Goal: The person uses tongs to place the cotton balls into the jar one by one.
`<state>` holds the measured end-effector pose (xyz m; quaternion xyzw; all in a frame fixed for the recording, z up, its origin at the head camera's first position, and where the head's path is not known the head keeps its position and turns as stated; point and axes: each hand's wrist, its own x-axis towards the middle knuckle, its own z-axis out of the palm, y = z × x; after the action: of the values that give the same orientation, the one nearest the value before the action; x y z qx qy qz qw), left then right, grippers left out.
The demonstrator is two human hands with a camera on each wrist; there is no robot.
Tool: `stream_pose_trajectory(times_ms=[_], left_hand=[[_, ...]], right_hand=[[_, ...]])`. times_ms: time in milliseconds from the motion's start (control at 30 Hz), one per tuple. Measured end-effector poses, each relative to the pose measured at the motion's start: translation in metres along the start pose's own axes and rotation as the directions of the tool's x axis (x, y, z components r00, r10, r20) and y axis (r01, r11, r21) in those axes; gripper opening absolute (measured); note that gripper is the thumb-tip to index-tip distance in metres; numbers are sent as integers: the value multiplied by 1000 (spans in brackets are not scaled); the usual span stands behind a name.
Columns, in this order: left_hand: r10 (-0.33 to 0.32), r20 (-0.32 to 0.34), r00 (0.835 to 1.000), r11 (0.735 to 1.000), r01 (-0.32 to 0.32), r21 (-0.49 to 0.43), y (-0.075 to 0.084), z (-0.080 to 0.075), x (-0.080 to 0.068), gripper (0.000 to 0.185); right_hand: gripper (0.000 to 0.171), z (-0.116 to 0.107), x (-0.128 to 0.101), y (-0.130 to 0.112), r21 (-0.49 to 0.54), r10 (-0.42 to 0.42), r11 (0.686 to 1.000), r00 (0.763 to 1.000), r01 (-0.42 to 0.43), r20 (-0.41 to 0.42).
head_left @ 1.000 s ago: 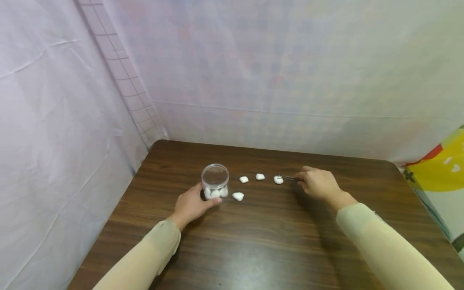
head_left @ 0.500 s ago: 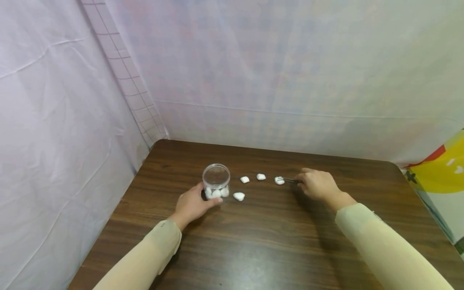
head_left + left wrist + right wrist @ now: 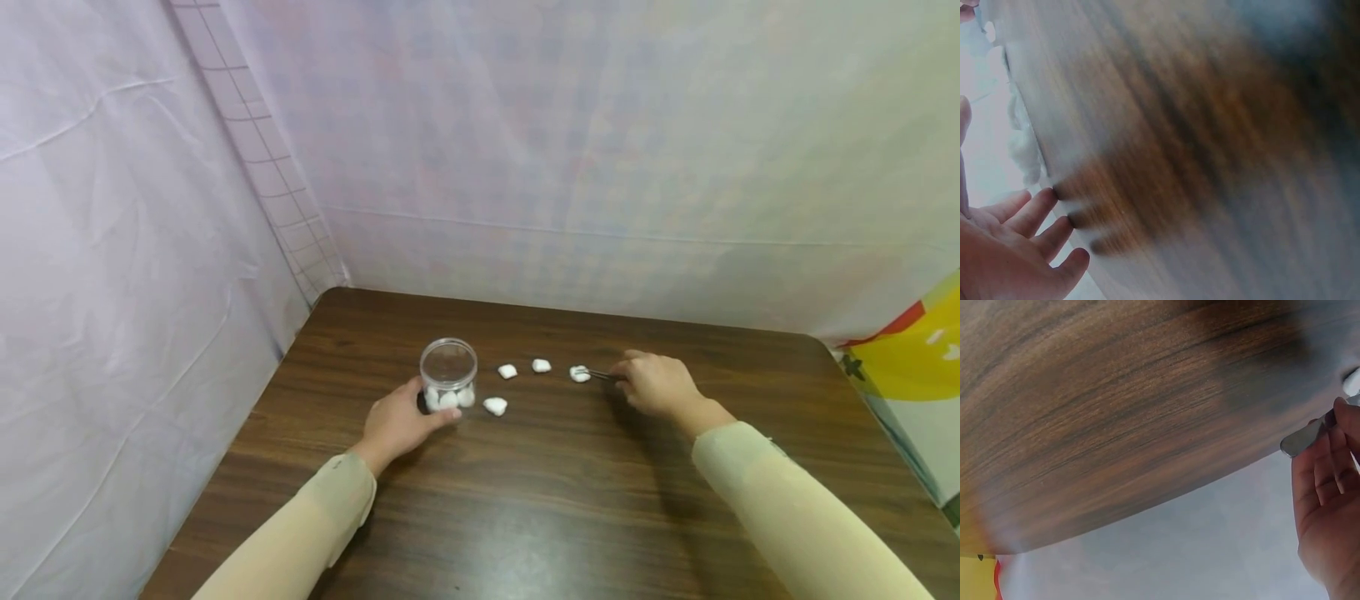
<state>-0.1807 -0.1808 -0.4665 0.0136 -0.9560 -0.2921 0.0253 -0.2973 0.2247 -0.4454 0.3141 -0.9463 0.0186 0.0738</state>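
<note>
Cotton ball (image 3: 578,374), small, white and fluffy, a bit lumpy, lying on the brown table (image 3: 570,492) just past the fingertips of the right hand (image 3: 656,386). Caught at the tips of the thin metal tweezers (image 3: 600,373), or right up against them; too small to tell if pinched yet. Not lifted, by the look of it, sitting down on the wood.

Right hand curled tight round the tweezers, fingers and thumb pinching the handle, seen up close in the right wrist view too (image 3: 1310,434).

Left hand (image 3: 397,425) wrapped round the bottom of the clear jar (image 3: 448,367), thumb on one side, fingers on the other, keeping it steady. No lid on the jar. A few white balls inside (image 3: 447,400), low down at the bottom.

Three more balls out on the table between the two hands: one (image 3: 494,406) right beside the left hand's fingers and the jar, two (image 3: 507,371) (image 3: 541,365) a little further off, toward the right hand.

Step in hand, most likely: grabbing this ball with the tweezers.

Next, probably: squeeze softly but firmly, lift straight up, carry across toward the left hand, over the other balls, and let go above the open jar. Careful not to squeeze too loosely, soft fluff slipping out easily.
</note>
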Motion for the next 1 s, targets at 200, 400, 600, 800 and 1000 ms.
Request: stream_pose_trajectory(times_ms=[200,400,600,800,1000], left_hand=[[7,-2,1000,1000,-7,-7,1,0,-1,85],[5,0,1000,1000,-5,-10,2,0,-2,85],[4,5,1000,1000,-4,-7,2,-2,-2,86],[8,4,1000,1000,-8,-5,1,-2,-1,87],[18,1,1000,1000,-18,-2,0,0,0,87]], right_hand=[[20,4,1,0,-10,17,1000,1000,-17,0],[19,4,0,1,-17,24,1000,1000,-25,-17],[21,0,-3,-2,-10,20,1000,999,-21,-25],[21,-9,-6,-10,15,3,1000,999,-2,-43],[18,-20,-5,-21,22,-70,997,992,73,-109]])
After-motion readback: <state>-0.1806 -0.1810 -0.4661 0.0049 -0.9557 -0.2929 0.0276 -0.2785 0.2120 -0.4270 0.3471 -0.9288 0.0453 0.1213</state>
